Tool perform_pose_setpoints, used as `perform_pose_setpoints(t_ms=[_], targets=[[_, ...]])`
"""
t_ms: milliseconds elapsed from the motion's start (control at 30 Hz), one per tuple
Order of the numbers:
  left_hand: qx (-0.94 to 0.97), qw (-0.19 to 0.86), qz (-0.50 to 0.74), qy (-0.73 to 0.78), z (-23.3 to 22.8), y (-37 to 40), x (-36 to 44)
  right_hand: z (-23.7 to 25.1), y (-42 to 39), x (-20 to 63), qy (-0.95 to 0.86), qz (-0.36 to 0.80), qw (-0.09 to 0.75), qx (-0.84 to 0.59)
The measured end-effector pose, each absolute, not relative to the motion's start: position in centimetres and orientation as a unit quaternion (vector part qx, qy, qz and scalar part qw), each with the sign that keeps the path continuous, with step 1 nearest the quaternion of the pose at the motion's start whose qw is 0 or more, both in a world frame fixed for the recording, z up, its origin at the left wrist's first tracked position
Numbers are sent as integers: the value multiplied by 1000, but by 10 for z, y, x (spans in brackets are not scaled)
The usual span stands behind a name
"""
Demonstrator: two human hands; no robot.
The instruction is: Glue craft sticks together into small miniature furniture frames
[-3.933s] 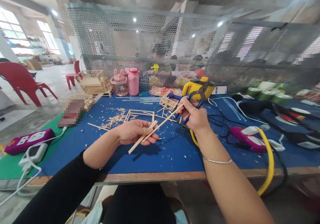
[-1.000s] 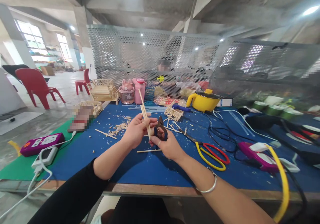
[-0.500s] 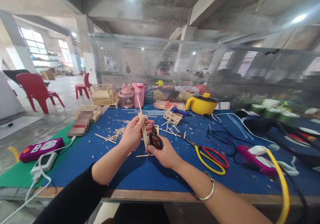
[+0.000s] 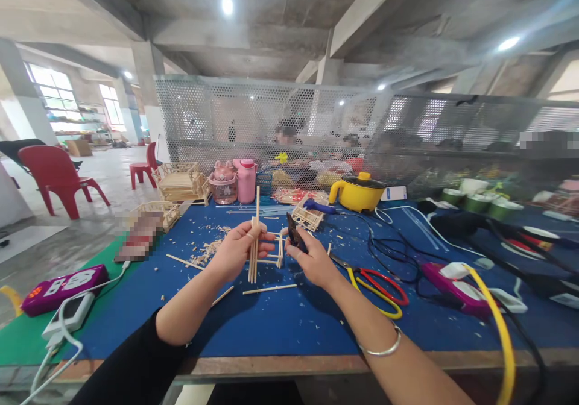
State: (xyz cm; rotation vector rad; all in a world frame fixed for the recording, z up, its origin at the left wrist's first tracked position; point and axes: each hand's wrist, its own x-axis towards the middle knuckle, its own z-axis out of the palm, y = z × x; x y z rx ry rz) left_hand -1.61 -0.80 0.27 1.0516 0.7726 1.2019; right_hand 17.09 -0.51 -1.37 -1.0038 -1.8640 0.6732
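Note:
My left hand is closed around several thin wooden sticks held upright. One stick stands well above the others. To its right, my right hand grips a small dark hand tool with its pointed end up; my fingers hide much of it, so its exact kind is unclear. The tool and the sticks are apart. Behind and between my hands stands a small wooden stick frame. A loose stick lies on the blue table surface below them.
Wood scraps are scattered left of my hands. Scissors with red and yellow handles lie to the right. Behind are a stick-built piece, a blue glue gun, a yellow pot and a pink bottle. Black cables run at right.
My right hand has drawn the dark tool away from the sticks, to the right. The sticks in my left hand have turned from slanted to nearly upright. The view has shifted slightly.

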Motion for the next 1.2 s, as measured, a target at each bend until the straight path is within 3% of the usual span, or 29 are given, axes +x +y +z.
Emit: perform_pose_setpoints(t_ms=[167,500,1200], targets=[[464,675,460,342,0,-11,-12,-7,2,188,-792,226,326,-464],[514,646,401,396,-3,-14,-10,6,-7,195,-823,232,220,-470],[571,611,362,413,-2,-16,-9,0,-6,195,-829,209,223,-469]])
